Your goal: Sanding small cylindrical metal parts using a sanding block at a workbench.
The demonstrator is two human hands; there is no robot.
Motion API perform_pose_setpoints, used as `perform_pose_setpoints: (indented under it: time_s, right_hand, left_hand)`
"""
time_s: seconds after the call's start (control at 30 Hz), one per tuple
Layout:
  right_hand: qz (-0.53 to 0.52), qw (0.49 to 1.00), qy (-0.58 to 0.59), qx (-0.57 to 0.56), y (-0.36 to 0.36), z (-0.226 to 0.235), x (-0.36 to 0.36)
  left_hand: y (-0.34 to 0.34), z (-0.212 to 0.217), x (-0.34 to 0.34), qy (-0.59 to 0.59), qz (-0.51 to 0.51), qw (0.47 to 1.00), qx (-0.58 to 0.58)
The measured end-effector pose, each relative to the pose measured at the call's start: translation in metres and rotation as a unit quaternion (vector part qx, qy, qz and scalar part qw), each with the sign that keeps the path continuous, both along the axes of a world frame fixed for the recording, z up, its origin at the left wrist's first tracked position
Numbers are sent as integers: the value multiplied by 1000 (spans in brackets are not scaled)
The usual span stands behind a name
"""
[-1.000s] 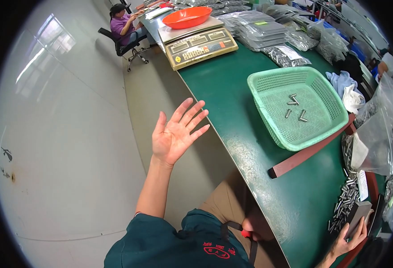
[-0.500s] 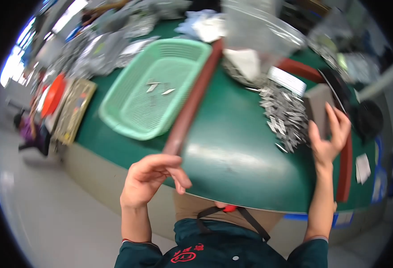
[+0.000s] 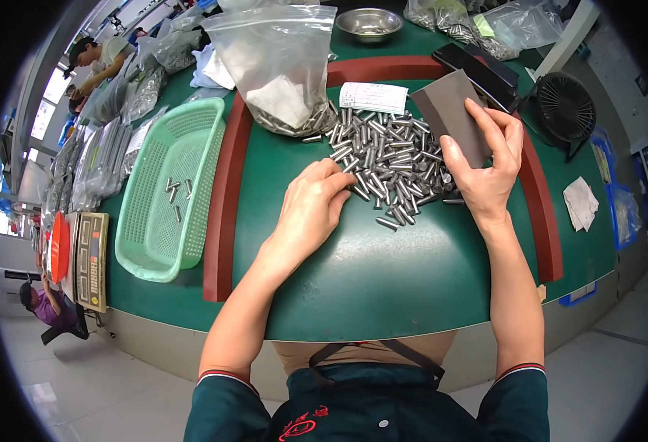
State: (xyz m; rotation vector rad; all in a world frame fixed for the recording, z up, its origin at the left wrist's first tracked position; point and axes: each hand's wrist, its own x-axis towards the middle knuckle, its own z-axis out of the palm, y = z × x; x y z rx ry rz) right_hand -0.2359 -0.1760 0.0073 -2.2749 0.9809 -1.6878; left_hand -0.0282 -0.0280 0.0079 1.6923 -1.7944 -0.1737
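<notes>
A heap of short, shiny metal pins [image 3: 394, 158] lies in the middle of the green table. My left hand [image 3: 310, 205] rests at the heap's left edge, its fingers curled together with the tips at the pins; whether a pin is between them is hidden. At the heap's right side, my right hand [image 3: 489, 162] grips a flat grey-brown block [image 3: 450, 110] between thumb and fingers, tilted over the pins. To the left, a pale green mesh basket [image 3: 143, 239] has several pins lying in it.
Dark red rails [image 3: 224, 221] border the work area left, back and right. Behind the heap are a clear zip bag [image 3: 268, 62] of pins, a paper label [image 3: 373, 97] and a steel bowl [image 3: 369, 23]. A black fan [image 3: 565, 103] stands right; a scale [image 3: 89, 258] sits left.
My left hand has gone from above the table's front edge forward and right to the pins, its fingers curling in. My right hand still grips the block. The view has shifted.
</notes>
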Motion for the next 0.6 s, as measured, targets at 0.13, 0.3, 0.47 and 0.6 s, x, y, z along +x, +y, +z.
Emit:
perform_pose_setpoints:
  time_s: [0.13, 0.3, 0.47, 0.6]
  right_hand:
    - [3, 999, 20, -32, 1, 2, 4]
    - [6, 999, 20, -42, -1, 3, 5]
    - [1, 999, 20, -33, -1, 1, 5]
    - [-1, 999, 24, -39, 1, 2, 4]
  left_hand:
    - [2, -2, 5, 7, 5, 1000, 27]
    - [2, -7, 7, 5, -1, 1000, 8]
    - [4, -8, 10, -4, -21, 1000, 0]
    - [9, 0, 14, -35, -10, 999, 21]
